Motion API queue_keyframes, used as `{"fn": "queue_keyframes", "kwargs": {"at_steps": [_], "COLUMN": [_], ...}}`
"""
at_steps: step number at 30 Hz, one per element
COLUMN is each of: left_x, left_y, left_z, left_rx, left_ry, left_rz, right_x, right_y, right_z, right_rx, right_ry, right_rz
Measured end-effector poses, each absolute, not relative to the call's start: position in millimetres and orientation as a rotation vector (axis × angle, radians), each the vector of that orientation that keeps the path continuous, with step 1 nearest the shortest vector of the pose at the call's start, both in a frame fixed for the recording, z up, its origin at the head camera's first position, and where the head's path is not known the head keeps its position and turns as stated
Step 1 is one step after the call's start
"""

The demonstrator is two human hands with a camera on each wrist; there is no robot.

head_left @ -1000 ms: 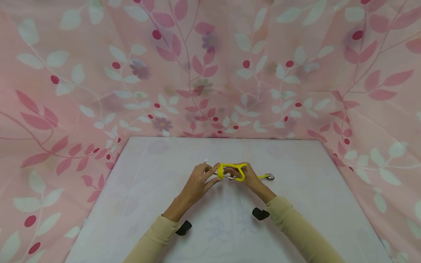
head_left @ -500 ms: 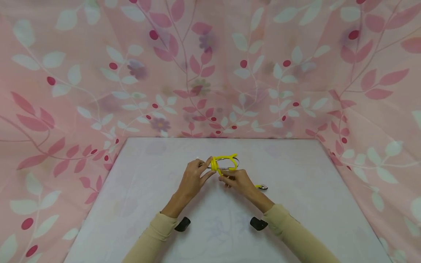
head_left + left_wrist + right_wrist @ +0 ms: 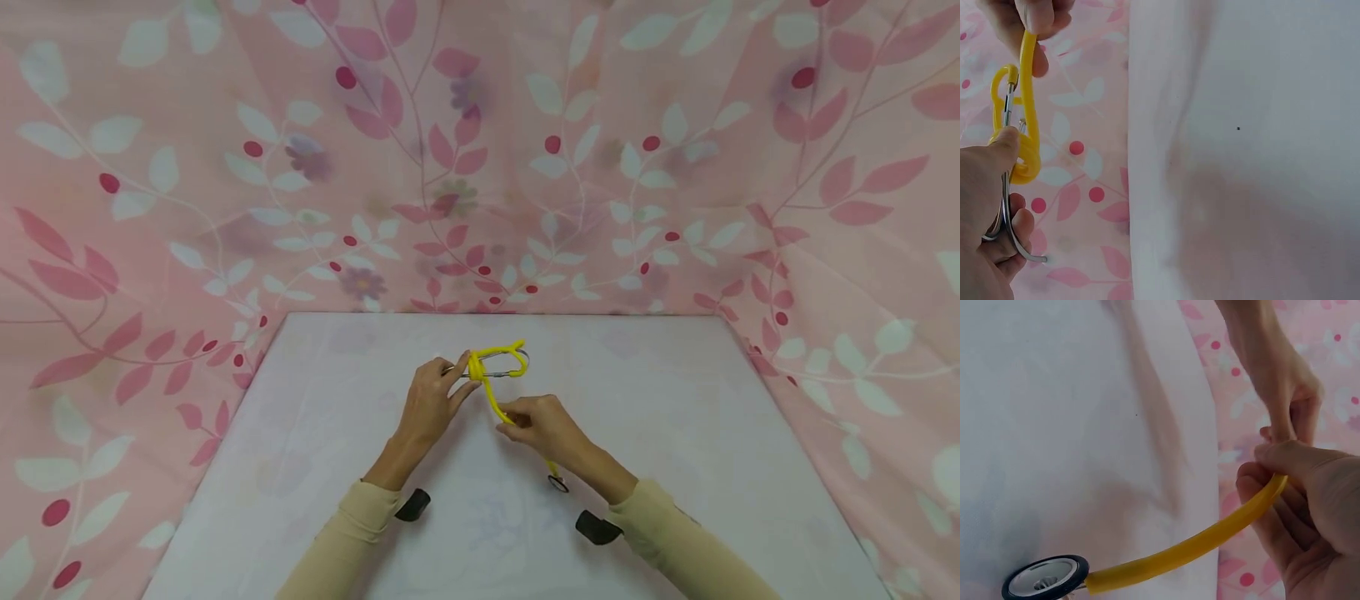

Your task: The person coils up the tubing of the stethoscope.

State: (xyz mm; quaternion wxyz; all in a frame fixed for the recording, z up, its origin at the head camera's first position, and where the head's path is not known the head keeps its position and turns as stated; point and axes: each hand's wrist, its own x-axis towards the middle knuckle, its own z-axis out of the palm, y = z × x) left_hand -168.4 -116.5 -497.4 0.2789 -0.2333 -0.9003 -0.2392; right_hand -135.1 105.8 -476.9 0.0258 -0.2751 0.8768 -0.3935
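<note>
A stethoscope with yellow tubing [image 3: 491, 398] and metal ear tubes is held above the white table. My left hand [image 3: 430, 402] pinches the ear tubes where the tubing is wound round them; in the left wrist view the wound coils [image 3: 1025, 164] lie at the thumb and a curved metal ear tube [image 3: 1013, 234] sticks out below. My right hand [image 3: 551, 429] pinches the free length of tubing between thumb and fingers. From it the tubing runs down to the round chest piece [image 3: 1046, 577], silver with a black rim, which hangs below that hand.
The white tabletop [image 3: 315, 467] lies under both hands. Pink leaf-patterned cloth [image 3: 480, 167] rises behind it and at both sides. Black wrist-camera mounts [image 3: 598, 527] show under the forearms.
My right hand has left the looped end and drawn the free tubing down and toward me. The chest piece has swung down and left. My left hand has shifted slightly left and away.
</note>
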Motion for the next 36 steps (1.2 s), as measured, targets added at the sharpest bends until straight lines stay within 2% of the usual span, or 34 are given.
{"fn": "queue_keyframes", "kwargs": {"at_steps": [9, 14, 18, 27, 36], "left_x": [-170, -165, -161, -148, -142], "left_y": [-119, -116, -113, -102, -101], "left_z": [-510, -509, -506, -511, -506], "left_rx": [-0.614, -0.610, -0.630, -0.816, -0.977], "left_ry": [-2.455, -2.503, -2.513, -2.516, -2.439], "left_rz": [-0.601, -0.558, -0.529, -0.495, -0.475], "right_x": [-121, -121, -129, -150, -175], "right_y": [102, 104, 106, 117, 131], "right_z": [-458, -440, -431, -417, -424], "right_rx": [-0.916, -1.067, -1.165, -1.194, -1.222], "right_ry": [2.855, 2.991, 3.110, 3.248, 3.220], "right_rz": [-0.969, -0.789, -0.629, -0.439, -0.563]}}
